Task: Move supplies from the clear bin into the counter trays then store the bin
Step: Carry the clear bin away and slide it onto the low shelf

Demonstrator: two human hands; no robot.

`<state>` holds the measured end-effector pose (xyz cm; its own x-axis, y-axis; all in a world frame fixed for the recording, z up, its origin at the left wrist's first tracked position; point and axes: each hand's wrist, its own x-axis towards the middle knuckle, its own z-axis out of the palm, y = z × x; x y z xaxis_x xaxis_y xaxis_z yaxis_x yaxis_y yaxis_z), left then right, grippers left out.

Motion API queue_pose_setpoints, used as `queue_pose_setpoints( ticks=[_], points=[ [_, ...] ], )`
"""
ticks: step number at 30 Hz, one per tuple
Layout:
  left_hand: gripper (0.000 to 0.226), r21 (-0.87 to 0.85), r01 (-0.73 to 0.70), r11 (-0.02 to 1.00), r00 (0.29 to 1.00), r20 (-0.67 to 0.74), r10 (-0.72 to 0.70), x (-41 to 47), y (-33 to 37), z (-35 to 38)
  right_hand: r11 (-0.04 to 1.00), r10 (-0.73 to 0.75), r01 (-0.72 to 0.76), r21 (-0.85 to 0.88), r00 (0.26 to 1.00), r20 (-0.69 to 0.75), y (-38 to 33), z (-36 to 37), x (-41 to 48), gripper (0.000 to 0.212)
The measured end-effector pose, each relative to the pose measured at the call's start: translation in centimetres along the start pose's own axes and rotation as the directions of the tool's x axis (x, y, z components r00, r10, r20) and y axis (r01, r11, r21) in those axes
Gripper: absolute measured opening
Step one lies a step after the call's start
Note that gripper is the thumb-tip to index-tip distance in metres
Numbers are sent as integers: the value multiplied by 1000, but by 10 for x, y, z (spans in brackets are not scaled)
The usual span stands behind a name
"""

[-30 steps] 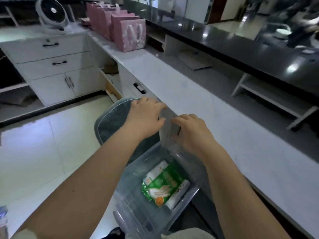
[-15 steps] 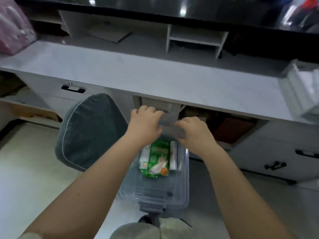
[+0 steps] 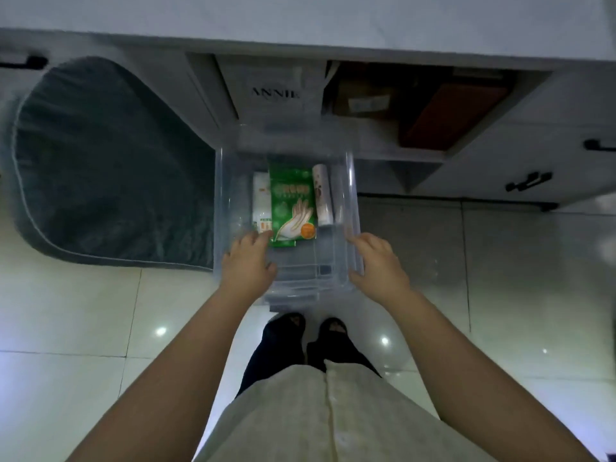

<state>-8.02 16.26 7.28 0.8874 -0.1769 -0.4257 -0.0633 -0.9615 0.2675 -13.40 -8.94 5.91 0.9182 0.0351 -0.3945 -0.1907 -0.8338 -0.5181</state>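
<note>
Tiled floor (image 3: 83, 311), clear bin (image 3: 220, 195) between left hand (image 3: 248, 261) and right hand (image 3: 378, 261), each grip slack.

Grey-green chair (image 3: 110, 161), "ANNIE" bag (image 3: 275, 91) beside.

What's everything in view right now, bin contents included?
clear bin: 1, transparent, on floor before the cubby
glove packet: 1, green, middle of bin
flat pack: 1, white, left of glove packet
roll: 1, white, right of glove packet
chair cushion: 1, dark teal, left of bin
ANNIE-marked package: 1, white, cubby behind bin
box: 1, reddish brown, cubby's right side
handles: at least 3, black, cabinet fronts
left hand: 1, at bin's left rim
right hand: 1, at bin's right wall
</note>
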Motion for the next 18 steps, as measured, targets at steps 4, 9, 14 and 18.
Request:
queue_pose_setpoints(
  ticks=[4, 9, 14, 18],
  points=[
    [101, -78, 191, 978, 980, -38, -194, 26, -54, 22, 886, 297, -304, 349, 952, 76, 19, 43, 18, 84],
    [79, -704, 542, 459, 825, 344, -448, 47, -117, 44, 366, 598, -532, 764, 763, 245, 32, 86, 25, 63],
    [86, -705, 656, 269, 753, 588, -295, 31, -129, 55, 129, 603, -433, 892, 748, 276, 28, 103, 14, 54],
    [102, -731, 593, 337, 804, 558, -204, 15, -110, 40, 25, 625, -306, 952, 748, 224, 22, 77, -5, 63]
  ],
)
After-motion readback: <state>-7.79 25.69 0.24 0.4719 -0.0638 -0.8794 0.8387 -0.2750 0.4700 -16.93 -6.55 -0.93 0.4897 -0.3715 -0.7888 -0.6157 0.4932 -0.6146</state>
